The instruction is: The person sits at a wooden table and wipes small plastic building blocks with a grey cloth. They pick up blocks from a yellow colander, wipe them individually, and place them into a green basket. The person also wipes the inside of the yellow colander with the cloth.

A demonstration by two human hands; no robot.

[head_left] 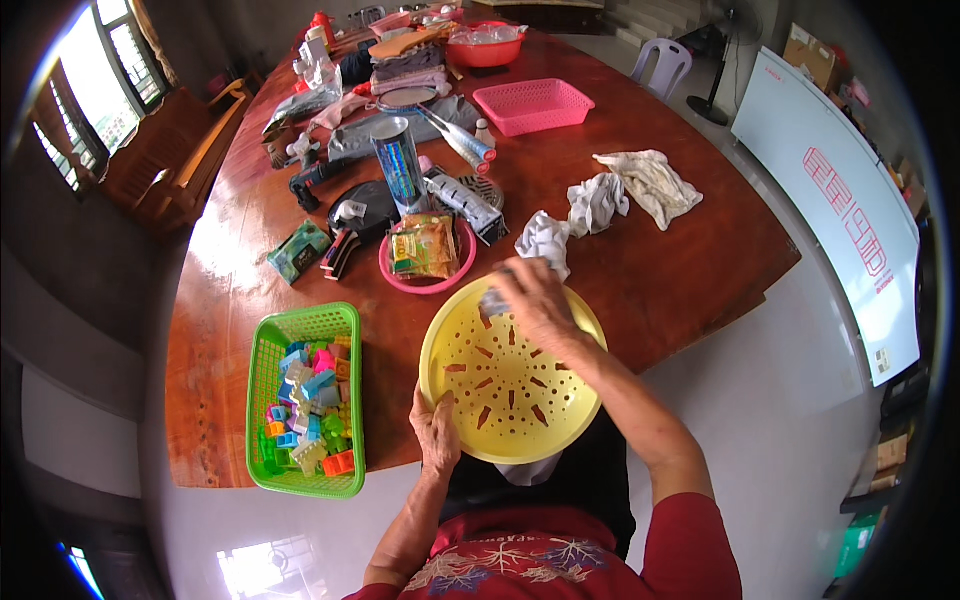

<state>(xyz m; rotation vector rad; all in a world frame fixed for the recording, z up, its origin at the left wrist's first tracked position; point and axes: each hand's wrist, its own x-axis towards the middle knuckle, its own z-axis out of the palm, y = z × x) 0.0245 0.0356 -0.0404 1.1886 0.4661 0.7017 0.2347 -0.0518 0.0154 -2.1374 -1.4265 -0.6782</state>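
A yellow colander (512, 375) with round and slotted holes is tilted toward me at the table's near edge. My left hand (437, 430) grips its left rim, thumb on the inside and fingers behind. Over the far inner wall, my right hand (538, 303) is closed on a small grey cloth (493, 303) that touches the colander. Part of this cloth is hidden under the fingers. Just beyond the right hand lies a crumpled white cloth (543, 240), with another white cloth (598, 202) and a cream cloth (655, 185) farther right.
Left of the colander, a green basket (254, 400) holds several toy blocks. A pink bowl (430, 288) with food packets sits beyond it, near a blue can (396, 165), a drill (312, 182) and rackets (455, 138). Farther back are a pink basket (533, 105) and a red basin (485, 52).
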